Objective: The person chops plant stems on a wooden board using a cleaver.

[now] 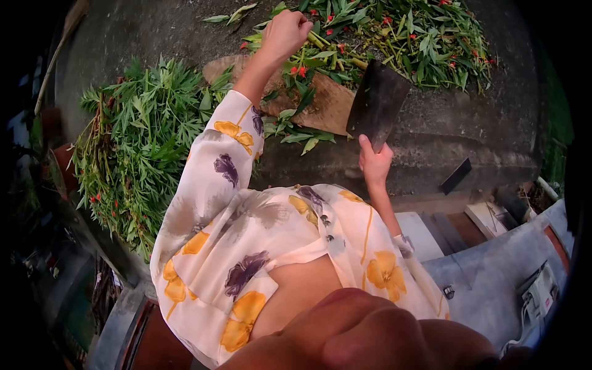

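My right hand (375, 163) grips the handle of a broad dark cleaver (379, 98), its blade pointing up and away from me. Beyond it, my left hand (287, 34) is closed in a fist at the cut greenery. Green plant stalks (317, 41) run up to its fingers, which partly hide them. Beneath the left forearm lies a wooden board (330, 102) with leaves and red flowers scattered over it. The blade's left edge overlaps the board's right end in view; whether they touch I cannot tell.
A heap of chopped leaves, stalks and red flowers (431, 49) spreads at the far right. To the left is a big bundle of uncut leafy plants (148, 135). A dark flat piece (456, 176) lies near the concrete slab's (493, 135) front edge.
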